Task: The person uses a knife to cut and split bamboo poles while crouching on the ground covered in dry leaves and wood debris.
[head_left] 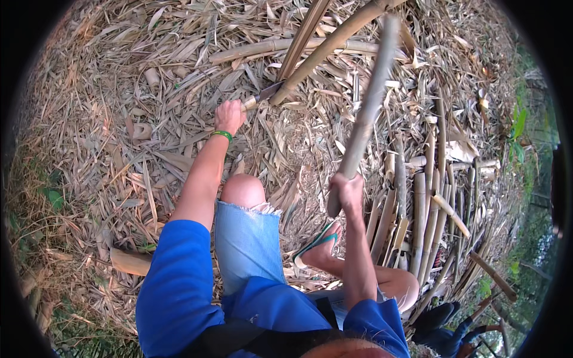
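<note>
Knife (262,95) and, seemingly, stick (365,119) in fingers.

Bright blue sleeves (179,280). Pale, frayed light-blue denim shorts (246,238). Green wristband (221,135) at the left wrist. Green-strapped sandal (316,241) near the middle. Tan, straw-coloured dry leaves (119,119) far and left. Grey-brown stick (367,113), beige split bamboo (418,221) at right.
</note>
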`<state>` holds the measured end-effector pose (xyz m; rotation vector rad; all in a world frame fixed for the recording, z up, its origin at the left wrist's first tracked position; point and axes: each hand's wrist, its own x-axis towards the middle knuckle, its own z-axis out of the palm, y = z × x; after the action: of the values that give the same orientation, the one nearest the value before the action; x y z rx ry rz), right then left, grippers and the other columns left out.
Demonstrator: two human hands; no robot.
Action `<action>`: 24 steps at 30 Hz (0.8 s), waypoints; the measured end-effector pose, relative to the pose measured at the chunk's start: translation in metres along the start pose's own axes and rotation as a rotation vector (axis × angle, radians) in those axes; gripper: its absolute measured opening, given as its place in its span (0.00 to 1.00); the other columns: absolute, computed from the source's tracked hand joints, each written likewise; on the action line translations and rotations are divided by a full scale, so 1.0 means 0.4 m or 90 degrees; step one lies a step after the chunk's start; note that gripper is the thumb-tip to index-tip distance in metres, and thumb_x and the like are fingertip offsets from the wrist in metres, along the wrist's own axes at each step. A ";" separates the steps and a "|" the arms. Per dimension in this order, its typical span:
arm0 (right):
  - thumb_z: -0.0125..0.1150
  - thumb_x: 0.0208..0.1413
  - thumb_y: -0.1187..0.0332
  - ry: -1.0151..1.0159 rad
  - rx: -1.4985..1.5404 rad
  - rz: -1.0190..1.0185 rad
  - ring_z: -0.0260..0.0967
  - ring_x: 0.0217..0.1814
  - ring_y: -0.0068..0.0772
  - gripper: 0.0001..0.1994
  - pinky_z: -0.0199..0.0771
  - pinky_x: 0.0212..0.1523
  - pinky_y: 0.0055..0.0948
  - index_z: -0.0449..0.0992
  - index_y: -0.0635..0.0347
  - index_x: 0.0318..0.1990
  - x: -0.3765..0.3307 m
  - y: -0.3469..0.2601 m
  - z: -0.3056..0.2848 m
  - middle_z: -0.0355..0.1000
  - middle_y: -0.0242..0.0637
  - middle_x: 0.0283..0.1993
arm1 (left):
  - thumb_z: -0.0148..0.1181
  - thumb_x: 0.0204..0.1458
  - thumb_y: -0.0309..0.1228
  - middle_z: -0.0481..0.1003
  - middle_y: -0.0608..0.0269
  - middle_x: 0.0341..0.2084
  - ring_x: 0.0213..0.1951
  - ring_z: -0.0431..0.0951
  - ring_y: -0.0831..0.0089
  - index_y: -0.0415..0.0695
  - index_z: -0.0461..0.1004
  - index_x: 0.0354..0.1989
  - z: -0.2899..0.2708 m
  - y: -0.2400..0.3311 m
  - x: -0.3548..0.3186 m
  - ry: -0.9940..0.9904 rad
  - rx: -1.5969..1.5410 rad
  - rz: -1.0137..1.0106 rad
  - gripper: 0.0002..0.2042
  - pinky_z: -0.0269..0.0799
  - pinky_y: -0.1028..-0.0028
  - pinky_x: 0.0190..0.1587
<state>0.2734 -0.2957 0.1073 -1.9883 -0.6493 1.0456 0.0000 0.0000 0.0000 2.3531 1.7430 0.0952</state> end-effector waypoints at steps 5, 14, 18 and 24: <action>0.64 0.41 0.66 0.089 0.193 -0.186 0.75 0.23 0.34 0.13 0.74 0.26 0.33 0.78 0.69 0.30 0.082 -0.126 0.003 0.76 0.42 0.23 | 0.66 0.48 0.36 0.82 0.48 0.33 0.38 0.84 0.49 0.46 0.81 0.38 0.026 0.011 0.001 0.006 -0.011 -0.003 0.11 0.80 0.55 0.44; 0.69 0.37 0.65 -0.133 -0.143 0.208 0.75 0.25 0.34 0.15 0.75 0.29 0.33 0.80 0.69 0.30 -0.230 0.393 0.091 0.77 0.40 0.24 | 0.67 0.46 0.38 0.82 0.47 0.35 0.41 0.83 0.49 0.44 0.83 0.37 0.032 0.014 -0.058 0.008 -0.084 -0.093 0.13 0.80 0.56 0.46; 0.65 0.40 0.68 -0.045 -0.090 0.113 0.70 0.21 0.28 0.12 0.70 0.24 0.29 0.77 0.70 0.29 -0.130 0.243 0.052 0.74 0.37 0.21 | 0.66 0.45 0.40 0.82 0.43 0.36 0.42 0.82 0.44 0.44 0.82 0.41 0.029 0.015 -0.093 -0.043 -0.088 -0.121 0.17 0.79 0.53 0.47; 0.67 0.40 0.66 0.097 -0.106 0.011 0.77 0.30 0.38 0.26 0.79 0.34 0.35 0.75 0.78 0.47 0.040 0.128 -0.015 0.79 0.50 0.33 | 0.68 0.44 0.42 0.82 0.44 0.37 0.42 0.83 0.46 0.44 0.82 0.43 0.020 -0.088 -0.156 -0.037 -0.091 -0.141 0.19 0.79 0.54 0.48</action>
<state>0.2911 -0.3155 0.0602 -2.1969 -0.6559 0.8642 -0.0502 -0.0507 -0.0107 2.0304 1.8885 0.1117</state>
